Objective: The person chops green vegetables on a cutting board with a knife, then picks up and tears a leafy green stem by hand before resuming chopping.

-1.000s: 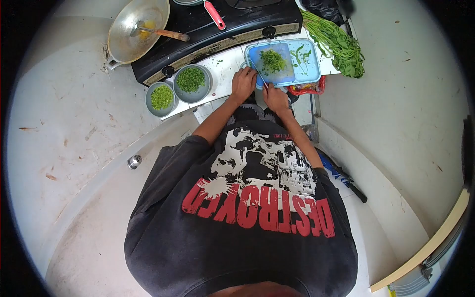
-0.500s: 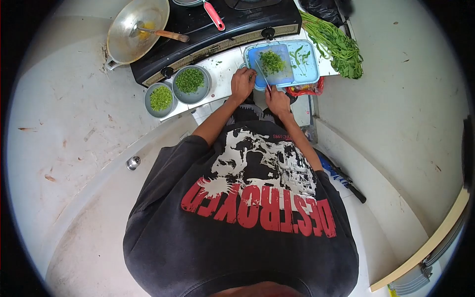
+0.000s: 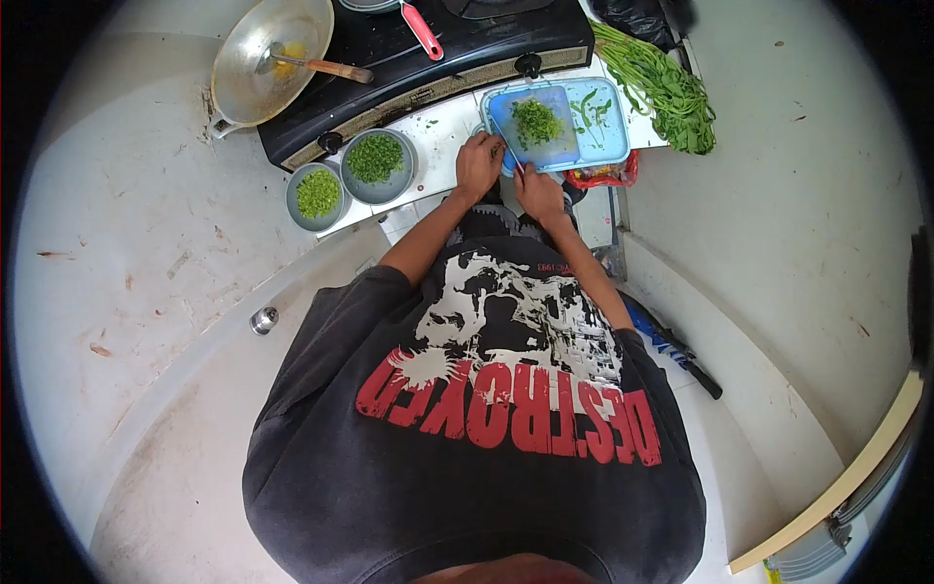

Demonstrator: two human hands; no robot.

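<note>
My right hand [image 3: 541, 193] grips a knife [image 3: 512, 154], its blade slanting up and left over the near left part of a blue cutting board [image 3: 567, 150]. Finely chopped greens [image 3: 536, 123] lie heaped on that board. My left hand [image 3: 480, 165] is at the board's left edge, fingers curled together close to the blade; whether they hold anything is too small to make out. Beneath the board sits a light blue tray [image 3: 617, 148], with some loose leaves and stems [image 3: 590, 115] on its right side.
Two grey bowls hold chopped greens: a larger bowl [image 3: 400, 183] and a smaller bowl [image 3: 295, 209]. Behind stands a black stove [image 3: 409, 73] with a wok [image 3: 233, 83] and wooden-handled ladle [image 3: 336, 68]. Leafy greens [image 3: 671, 102] lie to the right, above a red bag [image 3: 623, 175].
My right hand has shifted slightly left, carrying the knife closer to my left fingertips. My left hand and the heap of chopped greens look nearly the same.
</note>
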